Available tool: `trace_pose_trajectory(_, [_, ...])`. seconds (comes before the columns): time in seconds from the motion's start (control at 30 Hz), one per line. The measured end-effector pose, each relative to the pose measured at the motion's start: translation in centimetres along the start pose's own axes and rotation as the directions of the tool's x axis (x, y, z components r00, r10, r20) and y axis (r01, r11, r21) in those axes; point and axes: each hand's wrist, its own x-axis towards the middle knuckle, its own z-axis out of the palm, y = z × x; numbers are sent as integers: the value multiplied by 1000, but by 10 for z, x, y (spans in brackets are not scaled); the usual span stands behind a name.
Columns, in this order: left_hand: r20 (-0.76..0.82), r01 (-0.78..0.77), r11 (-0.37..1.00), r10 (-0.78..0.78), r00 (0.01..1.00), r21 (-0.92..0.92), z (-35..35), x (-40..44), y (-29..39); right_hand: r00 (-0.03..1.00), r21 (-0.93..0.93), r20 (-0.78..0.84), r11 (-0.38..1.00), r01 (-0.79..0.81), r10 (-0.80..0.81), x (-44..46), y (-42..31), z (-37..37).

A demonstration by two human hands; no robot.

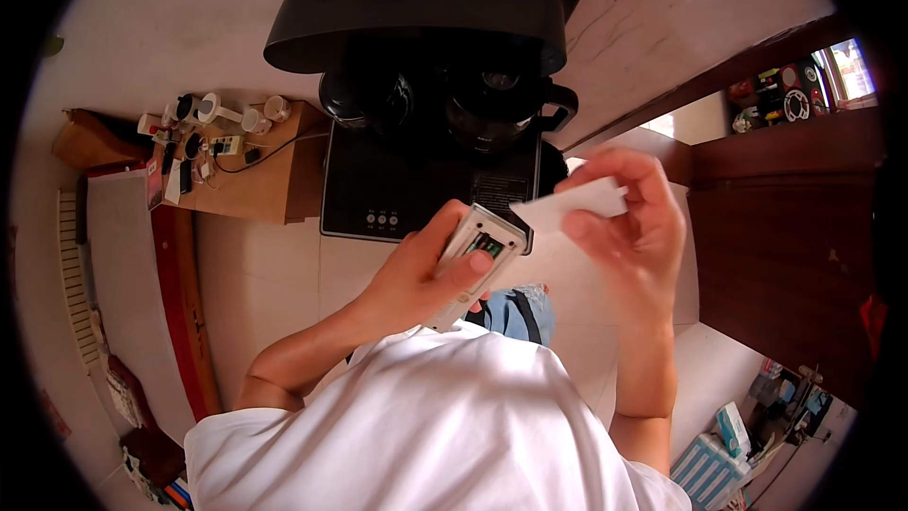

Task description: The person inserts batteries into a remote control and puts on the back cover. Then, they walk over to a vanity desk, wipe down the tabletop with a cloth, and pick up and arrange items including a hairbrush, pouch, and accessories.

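Now your left hand wraps a pale handheld device, its long axis slanting away from your body and to the right, its open compartment turned up toward you with your thumb at the near edge. Your right hand pinches a flat white piece between thumb and fingers, to the right of the device's far end. That piece lies closer to level, at an angle to the device; whether its left tip touches, you cannot tell
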Motion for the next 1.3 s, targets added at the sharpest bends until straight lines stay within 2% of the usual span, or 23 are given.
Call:
trace_pose_trajectory(0.03, [9, 30, 991, -29, 1000, -131, 0, 0, 2, 986, -53, 141, 994, 92, -84, 2, 3, -11])
trace_pose_trajectory(0.13, [-81, -61, 976, 45, 996, -208, -2, 1, 8, 915, -317, 369, 904, 288, -162, 6, 3, -17])
trace_pose_trajectory(0.2, [-138, -137, 964, 107, 985, -226, -4, 3, 10, 920, -453, 387, 857, 247, -61, 4, 2, -11])
trace_pose_trajectory(0.3, [-189, -230, 960, 198, 962, -163, -2, 5, 7, 926, -535, 304, 844, -27, 223, -6, 1, -3])
trace_pose_trajectory(0.37, [-194, -234, 969, 215, 957, -79, 0, 6, 7, 919, -526, 369, 847, 82, 140, -8, 6, -2])
trace_pose_trajectory(0.4, [-190, -220, 971, 199, 962, -98, 1, 6, 7, 911, -518, 400, 845, 136, 98, -8, 9, -2])
trace_pose_trajectory(0.43, [-186, -206, 972, 182, 966, -116, 2, 6, 7, 926, -513, 378, 831, 218, -9, -8, 15, -2])
trace_pose_trajectory(0.53, [-194, -184, 969, 150, 969, -166, 3, 6, 7, 978, -457, 177, 889, -14, 106, -15, 21, -6])
trace_pose_trajectory(0.67, [-223, -171, 965, 125, 967, -201, 8, 8, 8, 971, -241, 144, 959, -153, 191, -34, 44, -7])
trace_pose_trajectory(0.73, [-203, -131, 970, 89, 975, -203, 11, 7, 12, 977, -132, 55, 972, -195, 204, -34, 35, -6])
trace_pose_trajectory(0.8, [-174, -82, 977, 47, 984, -198, 12, 6, 16, 975, -17, 5, 975, -223, 223, -33, 27, -10])
trace_pose_trajectory(0.83, [-156, -115, 968, 81, 984, -222, 13, 6, 14, 991, -7, 43, 992, -125, 125, -32, 19, -12])
trace_pose_trajectory(0.9, [-130, -179, 945, 148, 980, -274, 13, 5, 6, 997, -21, -10, 997, -71, 71, -32, 20, -11])
trace_pose_trajectory(0.93, [-68, -179, 934, 166, 984, -310, 12, 5, 3, 998, -29, -38, 998, -47, 45, -33, 21, -10])
trace_pose_trajectory(0.97, [-6, -173, 922, 182, 983, -346, 9, 5, 1, 995, 65, -54, 995, -80, 83, -33, 15, -7])
trace_pose_trajectory(1.0, [54, -164, 909, 200, 978, -384, 7, 6, 0, 992, 68, -46, 991, -118, 121, -33, 7, -7])
trace_pose_trajectory(1.07, [135, -15, 931, 69, 988, -365, 2, 2, 14, 980, 74, -26, 978, -194, 196, -30, -7, -7])
trace_pose_trajectory(1.1, [167, 30, 937, 31, 985, -347, -1, 0, 20, 972, -55, -37, 971, -232, 231, -30, -11, -6])
trace_pose_trajectory(1.13, [198, 74, 942, -8, 980, -328, -2, -1, 22, 978, -160, -9, 965, -209, 211, -29, -9, -10])
trace_pose_trajectory(1.17, [128, 76, 944, -36, 991, -322, 2, -2, 22, 981, -264, 21, 948, -180, 192, -28, -5, -18])
trace_pose_trajectory(1.2, [123, 72, 941, -32, 992, -330, 2, -2, 21, 983, -364, 53, 920, -145, 176, -26, -3, -22])
trace_pose_trajectory(1.3, [134, 90, 933, -45, 990, -348, 1, -1, 15, 989, -320, 87, 944, -84, 117, -16, -17, -22])
